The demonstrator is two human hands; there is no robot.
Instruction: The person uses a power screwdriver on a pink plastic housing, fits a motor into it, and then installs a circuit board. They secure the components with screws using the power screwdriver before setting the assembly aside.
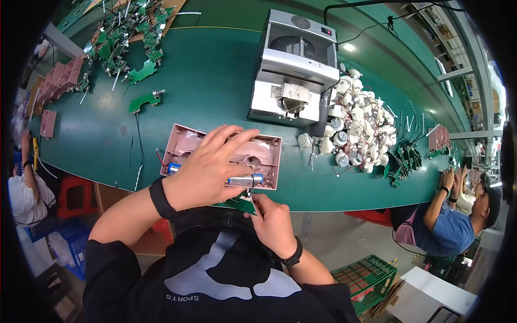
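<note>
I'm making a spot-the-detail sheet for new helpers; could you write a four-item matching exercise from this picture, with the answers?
Things:
1. Left hand
2. Machine
3. Right hand
4. Heap of white parts

Places, colours or states:
A. holding a green board at the near edge of the housing
B. lying on the green bench, to the right of the tall device
C. spread over a pink housing
D. silver and dark grey, standing upright

Pairs: 1-C, 2-D, 3-A, 4-B
</note>
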